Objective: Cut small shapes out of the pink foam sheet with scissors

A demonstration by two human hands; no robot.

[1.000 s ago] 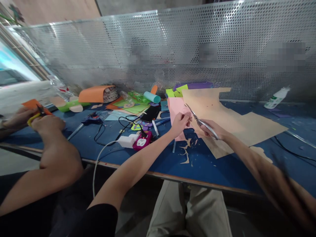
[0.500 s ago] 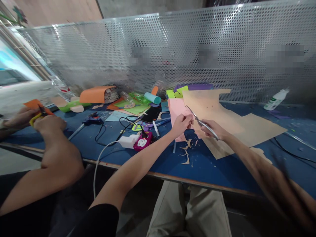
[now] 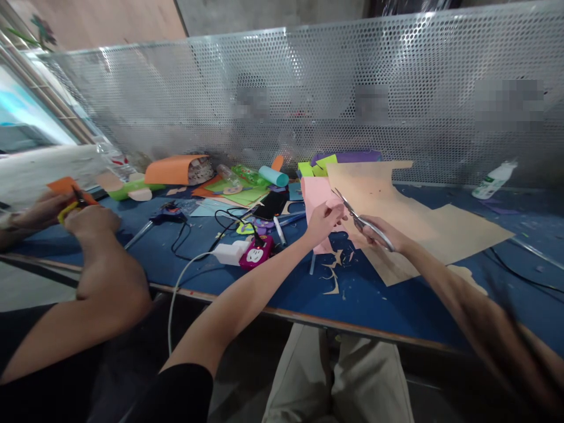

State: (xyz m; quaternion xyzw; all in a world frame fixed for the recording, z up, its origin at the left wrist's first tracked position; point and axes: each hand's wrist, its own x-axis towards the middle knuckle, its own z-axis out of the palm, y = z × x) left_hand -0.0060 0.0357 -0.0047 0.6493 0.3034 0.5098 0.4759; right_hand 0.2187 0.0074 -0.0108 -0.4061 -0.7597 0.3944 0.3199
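Observation:
My right hand (image 3: 382,232) is closed around the handles of a pair of metal scissors (image 3: 346,203). The blades point up and to the left, slightly parted. My left hand (image 3: 325,222) pinches a small pink paper piece (image 3: 336,208) close beside the blades; its exact outline is partly hidden by my fingers. Behind and under that hand lies a larger sheet of pink paper (image 3: 315,191). A big tan paper sheet (image 3: 408,220) with a curved cut edge spreads under my right hand. Narrow paper scraps (image 3: 333,276) are scattered on the blue table just below my hands.
A magenta power adapter (image 3: 257,254) with a white plug stands left of my forearm. Farther left are a glue gun (image 3: 165,214) and a co-worker's hand (image 3: 91,222) with yellow-handled scissors. A white glue bottle (image 3: 494,180) stands back right, before a perforated metal screen (image 3: 308,70).
Both hands stay almost in place. The left fingers and the pink piece have shifted slightly against the scissors. The whole view has moved a little.

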